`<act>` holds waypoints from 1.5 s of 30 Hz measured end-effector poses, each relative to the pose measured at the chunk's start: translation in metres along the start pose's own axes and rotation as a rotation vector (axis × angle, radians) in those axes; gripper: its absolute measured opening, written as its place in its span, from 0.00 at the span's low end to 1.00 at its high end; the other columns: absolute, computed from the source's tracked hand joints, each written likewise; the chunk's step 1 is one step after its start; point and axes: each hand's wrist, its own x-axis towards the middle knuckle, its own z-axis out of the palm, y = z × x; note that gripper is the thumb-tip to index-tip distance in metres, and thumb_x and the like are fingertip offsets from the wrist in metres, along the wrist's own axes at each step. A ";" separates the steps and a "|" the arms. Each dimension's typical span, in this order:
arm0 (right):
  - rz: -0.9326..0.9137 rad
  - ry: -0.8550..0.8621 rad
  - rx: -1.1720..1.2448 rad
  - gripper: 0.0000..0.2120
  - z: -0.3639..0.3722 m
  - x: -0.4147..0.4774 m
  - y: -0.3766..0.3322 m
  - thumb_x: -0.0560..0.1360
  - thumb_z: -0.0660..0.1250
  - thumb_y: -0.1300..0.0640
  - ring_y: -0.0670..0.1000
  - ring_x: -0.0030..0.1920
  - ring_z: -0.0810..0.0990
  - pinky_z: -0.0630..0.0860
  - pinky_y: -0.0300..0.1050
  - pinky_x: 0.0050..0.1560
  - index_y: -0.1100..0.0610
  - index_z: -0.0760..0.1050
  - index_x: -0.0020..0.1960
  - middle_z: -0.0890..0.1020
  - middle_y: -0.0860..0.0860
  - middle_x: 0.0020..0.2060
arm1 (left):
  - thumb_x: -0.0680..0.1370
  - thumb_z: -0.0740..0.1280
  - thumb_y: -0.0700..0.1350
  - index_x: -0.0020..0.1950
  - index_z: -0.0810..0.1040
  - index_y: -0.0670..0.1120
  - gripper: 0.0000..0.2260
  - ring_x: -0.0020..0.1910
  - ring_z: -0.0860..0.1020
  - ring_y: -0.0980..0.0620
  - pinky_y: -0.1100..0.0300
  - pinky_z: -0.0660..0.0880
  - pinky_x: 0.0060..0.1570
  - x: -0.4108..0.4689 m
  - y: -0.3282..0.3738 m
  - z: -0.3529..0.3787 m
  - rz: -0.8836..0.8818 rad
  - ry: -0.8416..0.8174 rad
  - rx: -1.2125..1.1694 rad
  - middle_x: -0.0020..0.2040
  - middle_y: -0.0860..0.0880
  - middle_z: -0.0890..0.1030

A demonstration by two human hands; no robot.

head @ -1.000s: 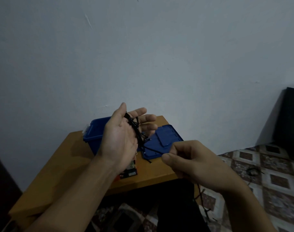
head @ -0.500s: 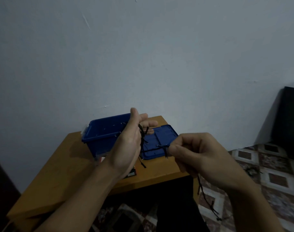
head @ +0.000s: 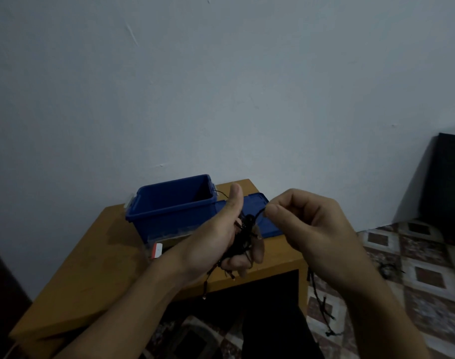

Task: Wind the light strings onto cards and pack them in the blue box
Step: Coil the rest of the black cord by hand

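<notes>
Light string (head: 243,237) mostly in left hand (head: 221,237), one strand in right hand (head: 306,226)

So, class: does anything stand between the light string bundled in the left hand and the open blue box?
Nothing visible does. The blue box sits open-topped just behind the left hand, its lid beside it. The light string runs on through the right hand towards the floor.

Your blue box (head: 169,216) is smooth, faintly shiny plastic; the lid (head: 254,203) just right of it looks the same. Beneath the box, the table (head: 91,268) shows matt, wood-look board. The light string (head: 243,237) before it is matt black cord.
</notes>
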 end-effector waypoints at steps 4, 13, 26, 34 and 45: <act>-0.036 0.004 0.010 0.09 0.002 0.001 0.005 0.79 0.65 0.61 0.39 0.24 0.70 0.65 0.27 0.28 0.66 0.78 0.46 0.74 0.42 0.25 | 0.71 0.41 0.77 0.29 0.72 0.40 0.42 0.23 0.62 0.48 0.60 0.74 0.31 -0.005 0.004 0.001 -0.011 -0.054 0.043 0.26 0.43 0.63; -0.076 -0.040 -0.016 0.08 0.008 0.002 0.012 0.79 0.65 0.61 0.38 0.26 0.72 0.66 0.27 0.29 0.66 0.80 0.47 0.76 0.40 0.26 | 0.74 0.43 0.77 0.23 0.66 0.43 0.41 0.18 0.62 0.49 0.53 0.69 0.34 -0.015 0.004 -0.006 -0.042 -0.292 -0.084 0.18 0.47 0.58; 0.075 -0.286 -0.103 0.12 0.006 0.001 0.014 0.83 0.58 0.67 0.35 0.28 0.75 0.68 0.27 0.32 0.61 0.80 0.52 0.78 0.37 0.29 | 0.78 0.47 0.72 0.23 0.71 0.43 0.39 0.17 0.56 0.48 0.56 0.73 0.33 -0.013 0.010 -0.014 -0.035 -0.542 -0.355 0.17 0.49 0.58; 0.123 -0.282 -0.105 0.12 0.004 0.001 0.017 0.84 0.60 0.62 0.40 0.24 0.66 0.63 0.30 0.29 0.57 0.78 0.45 0.72 0.41 0.26 | 0.79 0.52 0.56 0.31 0.81 0.38 0.30 0.18 0.69 0.50 0.54 0.74 0.42 -0.008 0.003 -0.015 0.010 -0.427 -0.355 0.20 0.45 0.74; 0.109 -0.226 -0.283 0.14 0.005 0.000 0.020 0.83 0.63 0.58 0.48 0.45 0.85 0.81 0.52 0.53 0.46 0.82 0.44 0.86 0.47 0.40 | 0.82 0.47 0.61 0.51 0.80 0.31 0.36 0.35 0.82 0.41 0.47 0.74 0.53 -0.009 0.012 -0.009 0.179 -0.308 -0.584 0.37 0.36 0.82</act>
